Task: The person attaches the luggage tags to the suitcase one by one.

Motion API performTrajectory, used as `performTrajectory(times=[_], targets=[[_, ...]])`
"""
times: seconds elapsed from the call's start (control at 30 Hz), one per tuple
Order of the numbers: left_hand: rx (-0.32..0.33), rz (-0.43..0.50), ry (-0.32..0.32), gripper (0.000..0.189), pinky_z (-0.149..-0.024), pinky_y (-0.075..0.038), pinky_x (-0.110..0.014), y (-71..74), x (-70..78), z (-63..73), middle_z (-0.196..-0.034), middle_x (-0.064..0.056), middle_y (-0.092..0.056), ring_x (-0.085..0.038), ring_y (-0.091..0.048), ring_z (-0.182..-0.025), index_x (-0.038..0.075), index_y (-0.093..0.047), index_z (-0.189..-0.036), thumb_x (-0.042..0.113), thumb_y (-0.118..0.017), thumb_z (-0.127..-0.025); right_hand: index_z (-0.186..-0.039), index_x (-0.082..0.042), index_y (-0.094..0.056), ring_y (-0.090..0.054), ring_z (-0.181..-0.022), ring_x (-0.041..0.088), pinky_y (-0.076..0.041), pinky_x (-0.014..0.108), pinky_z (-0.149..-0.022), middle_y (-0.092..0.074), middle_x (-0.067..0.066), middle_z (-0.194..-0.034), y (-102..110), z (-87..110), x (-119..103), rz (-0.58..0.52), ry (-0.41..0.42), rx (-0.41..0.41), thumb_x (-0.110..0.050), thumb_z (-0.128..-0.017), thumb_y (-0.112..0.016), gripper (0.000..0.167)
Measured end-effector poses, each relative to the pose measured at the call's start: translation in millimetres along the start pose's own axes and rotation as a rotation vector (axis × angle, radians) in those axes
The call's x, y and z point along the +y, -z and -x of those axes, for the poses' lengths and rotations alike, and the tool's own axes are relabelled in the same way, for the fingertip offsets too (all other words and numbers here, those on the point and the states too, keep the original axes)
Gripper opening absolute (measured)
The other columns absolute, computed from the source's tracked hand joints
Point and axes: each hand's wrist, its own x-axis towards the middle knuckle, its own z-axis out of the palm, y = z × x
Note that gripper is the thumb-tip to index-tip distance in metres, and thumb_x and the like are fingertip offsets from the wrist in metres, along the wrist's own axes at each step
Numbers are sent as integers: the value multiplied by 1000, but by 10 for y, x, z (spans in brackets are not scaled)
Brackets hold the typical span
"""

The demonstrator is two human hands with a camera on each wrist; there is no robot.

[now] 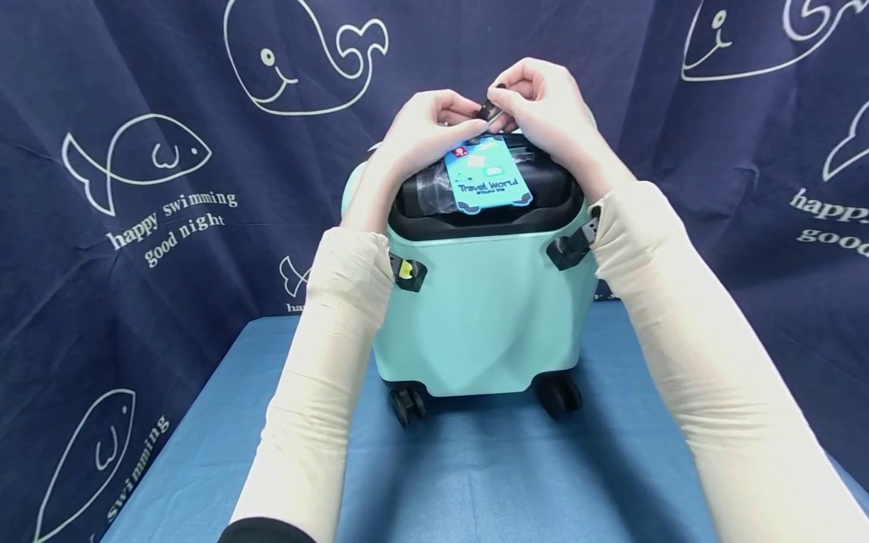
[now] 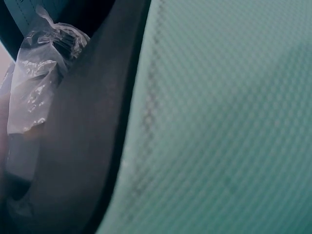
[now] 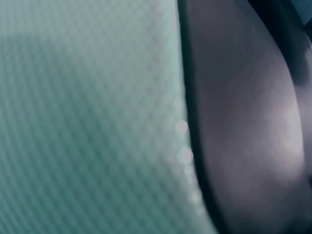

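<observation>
1. Apparently, the step in hand is fastening or undoing a small, black, strap-like piece just above a light-blue, flat "Travel World" tag; which, I cannot tell.
2. Left hand and right hand both pinch that piece, over the mint-green, hard-shell suitcase, upright on the blue-covered table.
3. Next, the move likely calls for one hand steadying while the other works the end.

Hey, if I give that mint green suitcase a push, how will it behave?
The suitcase would probably roll, since black wheels show beneath it. Its hard-looking, crisply edged shell should stay stiff. The fine surface texture in the wrist views may make it less slippery to hold.
</observation>
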Motion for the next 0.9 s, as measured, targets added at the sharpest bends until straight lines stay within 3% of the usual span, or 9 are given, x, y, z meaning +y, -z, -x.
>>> performTrajectory(times=[0.13,0.23,0.43,0.63,0.9], targets=[[-10,1,-29,37,-83,-38,-13,1,-2,17,-107,-2,-69,-3,-59,-93,13,-61,-119,29,-66,-86,-100,-14,-51,-62,-57,6,-49,17,-63,-66,-7,-71,3,2,13,-60,22,11,-14,-90,-62,15],[-2,11,-35,37,-84,-38,-14,3,-12,30,-106,-3,-69,-3,-59,-93,12,-59,-118,28,-66,-86,-99,-17,-49,-60,-57,7,-48,19,-63,-66,-8,-73,3,6,15,-45,39,19,-16,-88,-65,19],[10,-10,-14,38,-85,-39,-13,4,-16,32,-107,-2,-69,-3,-60,-95,11,-59,-115,31,-68,-85,-95,-12,-62,-59,-58,9,-46,21,-66,-67,-8,-74,2,-3,25,-47,51,40,-18,-84,-70,14],[13,-13,-23,37,-86,-40,-13,9,-13,44,-108,-3,-69,-4,-61,-95,10,-59,-114,31,-68,-85,-101,-12,-71,-59,-66,8,-41,19,-70,-65,-10,-78,14,-1,24,92,35,35,-28,-88,-66,21],[29,-57,3,38,-85,-41,-13,25,-3,50,-110,-1,-68,-4,-61,-97,10,-60,-112,35,-69,-84,-98,-20,-70,-56,-70,4,-34,20,-71,-62,-13,-70,29,11,-9,225,-13,7,-35,-89,-63,19]])
